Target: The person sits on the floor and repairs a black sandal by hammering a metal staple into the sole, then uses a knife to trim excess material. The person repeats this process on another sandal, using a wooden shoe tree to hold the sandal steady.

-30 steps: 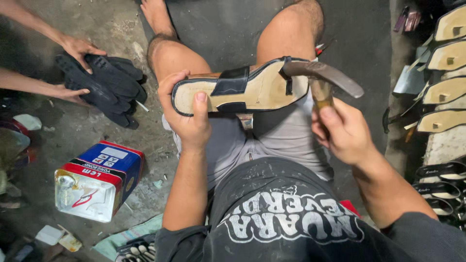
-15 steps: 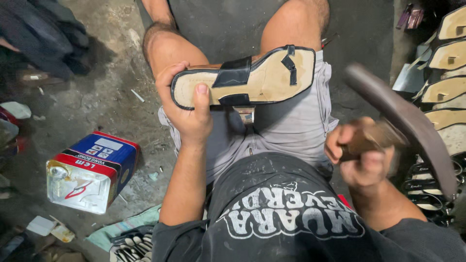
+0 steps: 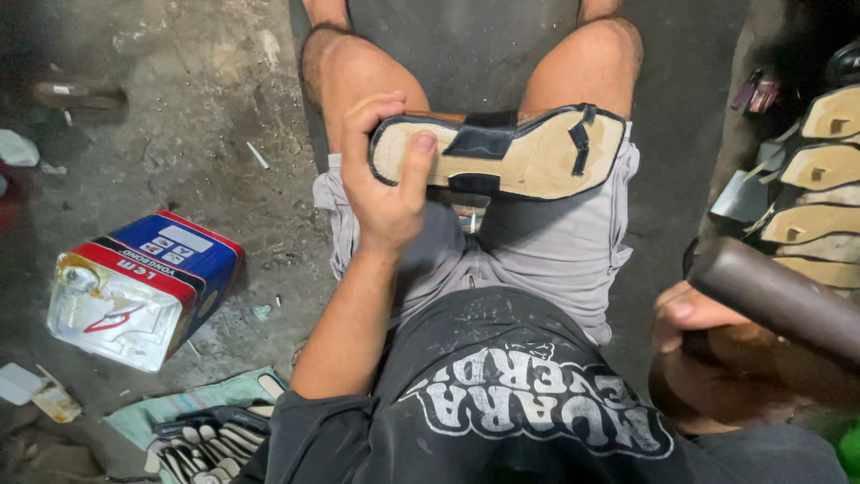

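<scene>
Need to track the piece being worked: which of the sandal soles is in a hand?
The sandal sole lying across the knees, gripped at its heel end by the left hand; the stacked soles at right lie untouched.

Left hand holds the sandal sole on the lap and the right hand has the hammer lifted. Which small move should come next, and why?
Probably bring the hammer down onto a folded black strap end on the sandal sole. The left hand pins the sole across the thighs, thumb on its heel end, and the right hand has the hammer raised, clear of it.

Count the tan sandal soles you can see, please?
5: one sandal sole held by the left hand across the knees, four stacked soles at the right edge. More may be hidden.
</scene>
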